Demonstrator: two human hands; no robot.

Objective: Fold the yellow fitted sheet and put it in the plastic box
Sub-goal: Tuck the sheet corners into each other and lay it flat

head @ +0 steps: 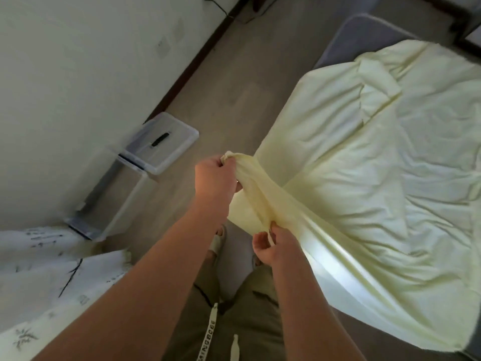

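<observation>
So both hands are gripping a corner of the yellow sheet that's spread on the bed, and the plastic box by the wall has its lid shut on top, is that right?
Not quite. In the head view the plastic box by the wall is open; its lid lies on the floor beside it. The rest holds: the left hand and right hand both grip a bunched corner of the yellow sheet spread on the bed.

dim room, glare on sheet (335, 259), blurred edges, perhaps wide-angle warp
</observation>
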